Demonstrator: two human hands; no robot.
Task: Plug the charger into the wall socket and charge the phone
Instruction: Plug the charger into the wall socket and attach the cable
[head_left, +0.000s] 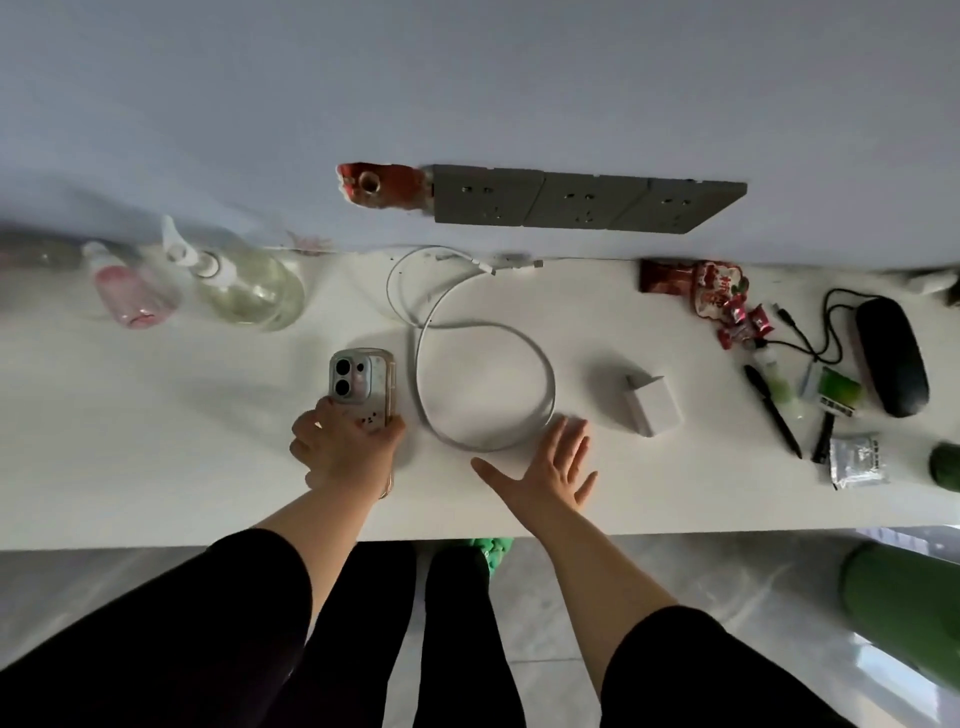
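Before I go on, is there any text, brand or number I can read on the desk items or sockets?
None can be read.
Red snack packet: white characters, too blurred.
Silver foil sachet: print too small.
Green card: blurred.
Grey wall sockets and white charger block: no marks visible.

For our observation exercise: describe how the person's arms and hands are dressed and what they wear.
Both arms wear black sleeves pushed up near the elbows, leaving the forearms bare. The left hand has a thin bracelet at the wrist. The right hand is bare: no glove, watch or ring shows.
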